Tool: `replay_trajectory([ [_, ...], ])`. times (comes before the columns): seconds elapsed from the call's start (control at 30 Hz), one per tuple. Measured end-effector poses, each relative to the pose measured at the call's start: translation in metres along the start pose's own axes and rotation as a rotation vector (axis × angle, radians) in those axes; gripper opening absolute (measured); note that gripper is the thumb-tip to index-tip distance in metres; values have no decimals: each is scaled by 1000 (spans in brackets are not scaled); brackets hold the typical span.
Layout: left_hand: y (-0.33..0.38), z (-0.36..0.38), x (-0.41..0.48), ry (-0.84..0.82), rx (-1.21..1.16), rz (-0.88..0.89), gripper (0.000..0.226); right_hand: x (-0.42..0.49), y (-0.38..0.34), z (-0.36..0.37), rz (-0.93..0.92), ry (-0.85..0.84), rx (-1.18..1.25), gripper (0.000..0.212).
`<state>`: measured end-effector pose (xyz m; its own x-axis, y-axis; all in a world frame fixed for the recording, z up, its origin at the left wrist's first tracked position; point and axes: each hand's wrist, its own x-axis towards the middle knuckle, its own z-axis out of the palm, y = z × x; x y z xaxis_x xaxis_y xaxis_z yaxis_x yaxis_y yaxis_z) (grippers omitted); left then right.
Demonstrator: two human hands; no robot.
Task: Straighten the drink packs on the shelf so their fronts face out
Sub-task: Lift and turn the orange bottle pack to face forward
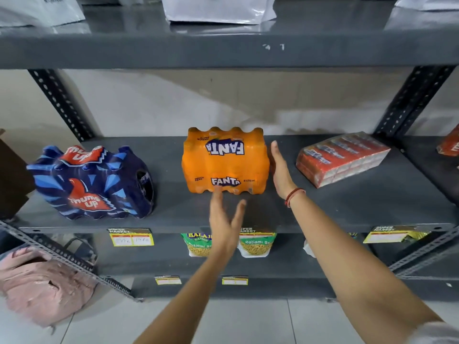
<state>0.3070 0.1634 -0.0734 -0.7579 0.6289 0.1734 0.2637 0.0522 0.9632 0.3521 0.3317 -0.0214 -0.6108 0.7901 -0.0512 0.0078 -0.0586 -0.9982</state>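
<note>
An orange Fanta pack [224,161] stands mid-shelf, its front logo facing out. My right hand [280,170] is flat and open against the pack's right side. My left hand [224,219] is open in front of the pack, its fingertips near the lower front edge. A dark blue Thums Up pack [92,182] sits to the left, turned at an angle with one end facing right. To the right lies a red pack [342,160], skewed diagonally. A second red pack [449,142] shows only partly at the right edge.
The grey metal shelf [347,209] has slotted uprights at the back corners. White bags stand on the shelf above. Snack bags [255,244] and price tags [131,238] show on the shelf below. A pink bag [42,284] lies on the floor at the left.
</note>
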Motion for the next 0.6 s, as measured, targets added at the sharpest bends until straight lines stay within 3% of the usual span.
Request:
replay_trajectory([
  [0.13,21,35,16,-164,-22,-155,102,8,-5,-8,60,-31,23,54],
  [0.23,21,43,21,-151,-11,-143,116,5,-5,-17,107,-51,-79,82],
  [0.33,16,40,22,-164,4,-155,115,9,-9,-20,178,-76,-180,99],
  [0.47,18,42,25,-156,23,-147,111,16,-34,-3,148,-105,-122,75],
  [0.6,24,50,26,-155,47,-178,125,17,-39,3,137,-67,-112,66],
])
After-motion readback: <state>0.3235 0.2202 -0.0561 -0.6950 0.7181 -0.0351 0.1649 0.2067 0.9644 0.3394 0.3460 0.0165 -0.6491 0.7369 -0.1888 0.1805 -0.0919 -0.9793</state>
